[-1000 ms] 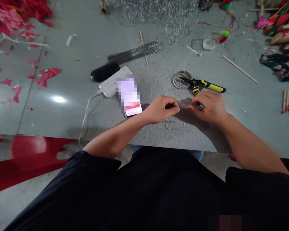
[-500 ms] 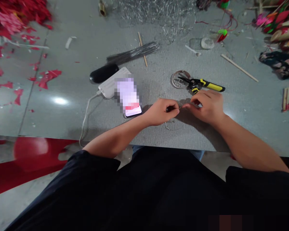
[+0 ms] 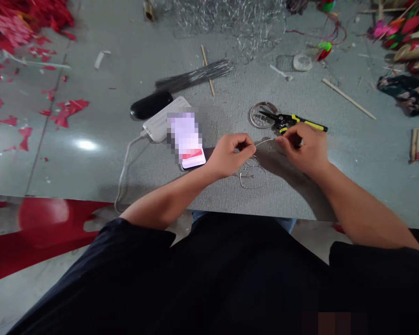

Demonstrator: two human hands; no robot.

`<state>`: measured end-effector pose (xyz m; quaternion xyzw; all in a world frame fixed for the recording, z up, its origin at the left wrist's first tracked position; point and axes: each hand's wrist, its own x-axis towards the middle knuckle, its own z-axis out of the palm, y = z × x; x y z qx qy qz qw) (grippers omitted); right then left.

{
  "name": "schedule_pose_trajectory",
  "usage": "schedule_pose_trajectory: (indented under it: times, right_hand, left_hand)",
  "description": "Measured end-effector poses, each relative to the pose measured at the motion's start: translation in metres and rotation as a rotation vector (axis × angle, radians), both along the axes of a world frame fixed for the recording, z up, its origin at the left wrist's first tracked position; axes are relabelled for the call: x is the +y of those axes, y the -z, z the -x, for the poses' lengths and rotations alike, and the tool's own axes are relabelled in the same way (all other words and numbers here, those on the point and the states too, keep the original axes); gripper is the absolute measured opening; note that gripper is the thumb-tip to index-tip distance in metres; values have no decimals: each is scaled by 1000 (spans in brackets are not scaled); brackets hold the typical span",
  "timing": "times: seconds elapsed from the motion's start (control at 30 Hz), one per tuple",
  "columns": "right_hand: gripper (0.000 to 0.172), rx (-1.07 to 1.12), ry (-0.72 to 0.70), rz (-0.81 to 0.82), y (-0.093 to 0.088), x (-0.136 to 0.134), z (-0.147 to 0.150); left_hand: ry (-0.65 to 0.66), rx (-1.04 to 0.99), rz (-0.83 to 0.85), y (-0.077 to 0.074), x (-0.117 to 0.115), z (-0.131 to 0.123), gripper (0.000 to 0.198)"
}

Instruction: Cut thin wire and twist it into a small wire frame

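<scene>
A thin wire [image 3: 264,141] spans the gap between my two hands above the table. My left hand [image 3: 232,151] pinches its left end between thumb and fingertips. The other end is pinched by my right hand [image 3: 305,145], beside the black and yellow pliers [image 3: 300,122]. On the table just below my left hand lies a loop of thin wire [image 3: 253,187]. The pliers' tips rest over a small round clear dish [image 3: 256,116] holding tiny bits.
Left of my hands, a phone [image 3: 192,160] leans on a white power strip [image 3: 162,128] by a black case [image 3: 150,105]. A bundle of straight wires [image 3: 192,77] crosses a wooden stick [image 3: 211,86]. Tangled wire [image 3: 230,23] and red scraps [image 3: 70,111] lie farther off.
My hands have moved apart, and a longer stretch of wire now shows between them. Both hands have shifted slightly away from me, uncovering more of the wire loop on the table.
</scene>
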<state>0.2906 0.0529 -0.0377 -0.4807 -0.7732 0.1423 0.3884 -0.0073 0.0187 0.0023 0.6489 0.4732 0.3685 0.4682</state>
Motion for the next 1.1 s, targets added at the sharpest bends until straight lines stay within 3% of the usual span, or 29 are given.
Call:
schedule_pose_trajectory:
  times: [0.27, 0.77, 1.1]
  right_hand:
    - [34, -31, -54, -36, 1, 2, -4]
    - [59, -37, 22, 30, 5, 0, -1]
    - [71, -20, 53, 29, 1, -9, 8]
  left_hand:
    - [24, -15, -37, -1, 0, 2, 24]
    - [85, 47, -25, 10, -10, -3, 20]
    - [82, 47, -18, 9, -12, -5, 20]
